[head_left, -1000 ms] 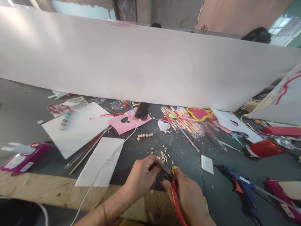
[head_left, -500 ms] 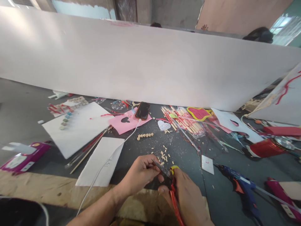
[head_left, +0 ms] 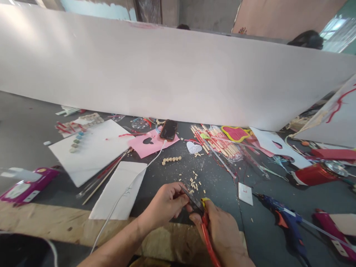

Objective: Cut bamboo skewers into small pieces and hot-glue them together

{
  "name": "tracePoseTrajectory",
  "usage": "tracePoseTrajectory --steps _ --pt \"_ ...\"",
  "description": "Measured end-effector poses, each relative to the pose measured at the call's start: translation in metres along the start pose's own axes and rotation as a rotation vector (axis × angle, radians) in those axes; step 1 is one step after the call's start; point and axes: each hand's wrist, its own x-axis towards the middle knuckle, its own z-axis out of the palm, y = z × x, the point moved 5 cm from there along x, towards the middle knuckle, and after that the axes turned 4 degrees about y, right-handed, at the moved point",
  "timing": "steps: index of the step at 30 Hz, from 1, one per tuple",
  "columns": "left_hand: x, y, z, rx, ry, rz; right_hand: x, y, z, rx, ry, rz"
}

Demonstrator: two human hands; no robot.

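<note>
My right hand (head_left: 222,226) is wrapped around a pair of red-handled pliers (head_left: 196,203) with a yellow patch near the joint. The dark jaws point up and left, to the fingers of my left hand (head_left: 167,202). Those fingers are pinched together at the jaws; what they hold is too small or hidden to name. A tan bit shows beside the jaws. Just beyond, several short cut wooden pieces (head_left: 194,182) lie scattered among fine crumbs. Farther back sits a small row of joined wooden pieces (head_left: 171,160).
A phone (head_left: 168,129) with a white cable rests on pink paper (head_left: 147,145). Behind are red-and-tan sticks (head_left: 218,142) and a paper heart (head_left: 194,147). At right lie a blue glue gun (head_left: 286,218) and a red can (head_left: 313,175). A tall white board (head_left: 167,74) stands behind.
The pliers' handles have come closer together as my right hand tightens, its thumb moving up. The left fingers have curled in slightly by the jaws.
</note>
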Motion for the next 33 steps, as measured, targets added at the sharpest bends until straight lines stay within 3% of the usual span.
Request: tracePoseTrajectory --steps 4,6,10,14,17,20,27,33 --pt "-0.004 0.002 -0.005 0.341 0.239 0.163 0.002 0.000 0.000 -0.048 -0.037 0.025" --pt "-0.007 0.005 -0.006 0.424 0.286 0.239 0.002 -0.002 -0.001 -0.050 -0.060 0.036" --pt "-0.007 0.009 -0.004 0.322 0.183 0.262 0.001 -0.004 -0.004 0.001 -0.026 0.029" --pt "-0.003 0.005 -0.003 0.105 0.073 0.151 -0.002 -0.004 -0.005 0.040 0.019 0.008" --pt "-0.002 0.003 -0.003 0.067 0.062 0.109 -0.003 -0.004 -0.007 0.043 0.049 -0.006" --pt "-0.003 0.008 -0.004 0.235 0.132 0.202 -0.003 -0.005 -0.007 0.021 0.052 -0.007" --pt "-0.010 0.008 -0.003 0.871 0.350 0.498 0.000 -0.009 0.002 0.008 -0.002 0.028" --pt "-0.017 0.009 0.004 1.012 0.397 0.678 -0.001 -0.018 -0.001 0.098 -0.028 0.013"
